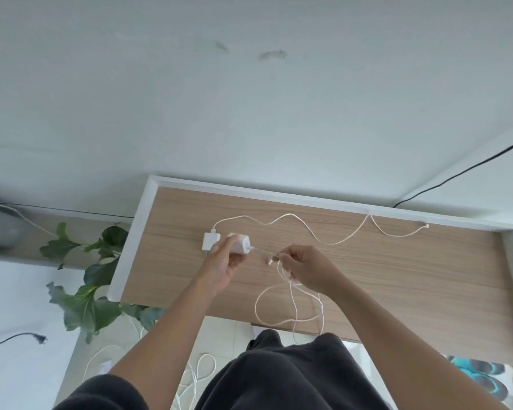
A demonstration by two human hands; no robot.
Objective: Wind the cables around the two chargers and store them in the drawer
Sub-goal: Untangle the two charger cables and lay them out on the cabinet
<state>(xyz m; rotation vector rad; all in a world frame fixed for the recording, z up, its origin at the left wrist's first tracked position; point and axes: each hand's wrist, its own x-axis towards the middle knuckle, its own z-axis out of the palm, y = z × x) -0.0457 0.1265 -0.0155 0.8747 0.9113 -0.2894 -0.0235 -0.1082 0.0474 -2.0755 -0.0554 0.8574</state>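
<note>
White charger [241, 245] gripped in the curled fingers and thumb of the left hand [219, 263], raised over the left part of the wooden desk [412, 276]. Small, rounded block, plug end poking out past the fingertips toward the right hand [307, 270]. Cable [256, 305] of that charger pinched between right thumb and bent fingertips, over the desk's middle. Pale, thin, dropping from the pinch in several slack loops past the desk's near edge. Second charger [209, 241], white and square, flat on the desk just behind the left fingers. Second cable [290, 215] cream-white, winding along the desk's far edge, tip near the far right corner.
</note>
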